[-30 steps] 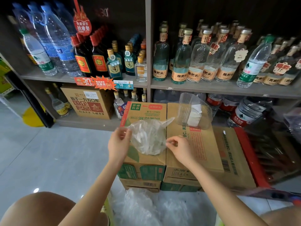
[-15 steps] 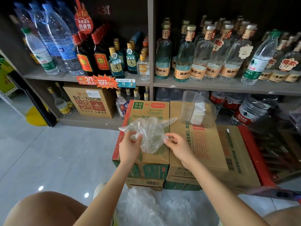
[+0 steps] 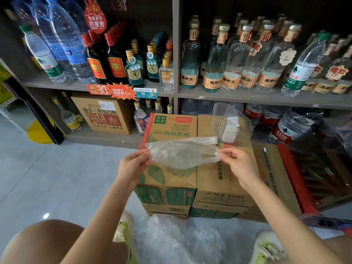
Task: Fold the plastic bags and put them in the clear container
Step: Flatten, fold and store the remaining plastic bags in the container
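Thin, crinkled, translucent plastic bag (image 3: 182,154): is held spread between the left hand (image 3: 133,165) and right hand (image 3: 237,162), each end pinched by curled fingers, with the clear ribbed plastic container (image 3: 231,124) just beyond the right hand; judged featherlight, limp, slippery, best gripped at edges.

Bare carton tops (image 3: 219,180) lie open before the clear container (image 3: 231,123), with the bottle shelf (image 3: 266,96) overhanging close behind it.

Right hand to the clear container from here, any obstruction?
Probably yes. The clear container sits on the carton just beyond the right hand, nothing between them. That hand pinches one end of the plastic bag, the left hand the other.
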A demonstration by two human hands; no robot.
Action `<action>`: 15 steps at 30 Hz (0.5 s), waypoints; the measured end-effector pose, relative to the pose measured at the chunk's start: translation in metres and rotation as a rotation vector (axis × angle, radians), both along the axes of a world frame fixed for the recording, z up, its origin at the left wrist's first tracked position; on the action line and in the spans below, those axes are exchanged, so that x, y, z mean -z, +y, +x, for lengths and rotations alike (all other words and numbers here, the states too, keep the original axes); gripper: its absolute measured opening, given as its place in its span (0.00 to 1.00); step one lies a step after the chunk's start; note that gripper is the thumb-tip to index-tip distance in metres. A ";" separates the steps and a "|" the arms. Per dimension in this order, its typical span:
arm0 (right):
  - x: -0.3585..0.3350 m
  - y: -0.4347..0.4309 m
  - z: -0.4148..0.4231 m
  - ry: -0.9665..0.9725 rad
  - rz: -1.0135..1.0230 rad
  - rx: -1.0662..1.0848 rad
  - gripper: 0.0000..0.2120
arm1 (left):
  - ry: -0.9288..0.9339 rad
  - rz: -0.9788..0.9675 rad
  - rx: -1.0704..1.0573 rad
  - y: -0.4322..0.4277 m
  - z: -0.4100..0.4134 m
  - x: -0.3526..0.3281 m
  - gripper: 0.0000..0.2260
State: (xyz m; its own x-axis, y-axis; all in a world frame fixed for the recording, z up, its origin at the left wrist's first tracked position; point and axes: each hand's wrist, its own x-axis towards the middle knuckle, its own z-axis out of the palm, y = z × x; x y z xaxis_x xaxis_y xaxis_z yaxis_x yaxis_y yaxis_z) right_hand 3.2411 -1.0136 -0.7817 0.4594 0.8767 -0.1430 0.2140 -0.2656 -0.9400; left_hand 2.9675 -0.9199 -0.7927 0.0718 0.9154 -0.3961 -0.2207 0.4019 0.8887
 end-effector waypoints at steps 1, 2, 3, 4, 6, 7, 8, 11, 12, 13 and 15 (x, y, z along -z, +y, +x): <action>-0.001 -0.004 0.008 -0.015 0.005 0.027 0.05 | 0.002 0.008 0.021 0.000 -0.007 -0.002 0.03; -0.001 -0.007 0.015 -0.034 0.009 0.044 0.06 | 0.029 0.024 0.056 -0.001 -0.013 -0.003 0.04; -0.001 -0.010 0.019 -0.056 0.013 0.046 0.06 | 0.082 0.050 0.102 -0.003 -0.017 -0.005 0.04; 0.000 -0.013 0.021 -0.071 0.017 0.041 0.06 | 0.148 0.080 0.152 -0.007 -0.020 -0.006 0.05; 0.002 -0.019 0.021 -0.081 0.019 0.031 0.06 | 0.280 0.143 0.226 -0.016 -0.021 -0.007 0.05; 0.005 -0.022 0.020 -0.075 0.011 0.021 0.06 | 0.340 0.165 0.252 -0.022 -0.022 -0.005 0.04; 0.006 -0.026 0.019 -0.066 -0.016 0.000 0.06 | 0.401 0.182 0.278 -0.027 -0.023 -0.002 0.03; 0.014 -0.039 0.018 -0.126 -0.194 -0.115 0.04 | 0.671 0.249 0.397 -0.039 -0.026 0.010 0.04; 0.015 -0.042 0.017 -0.166 -0.241 -0.132 0.03 | 0.766 0.273 0.428 -0.042 -0.025 0.013 0.06; 0.016 -0.044 0.016 -0.217 -0.263 -0.127 0.02 | 0.823 0.282 0.431 -0.044 -0.024 0.015 0.07; 0.012 -0.046 0.009 -0.443 -0.244 -0.083 0.03 | 0.807 0.236 0.354 -0.045 -0.020 0.017 0.08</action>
State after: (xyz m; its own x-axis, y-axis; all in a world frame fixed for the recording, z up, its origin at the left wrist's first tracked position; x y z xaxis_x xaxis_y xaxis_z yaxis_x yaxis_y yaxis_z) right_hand 3.2503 -1.0600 -0.7939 0.4528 0.8780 -0.1555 0.6072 -0.4313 -0.6673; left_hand 2.9472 -0.9649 -0.8096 0.1463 0.9564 -0.2529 0.6054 0.1156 0.7875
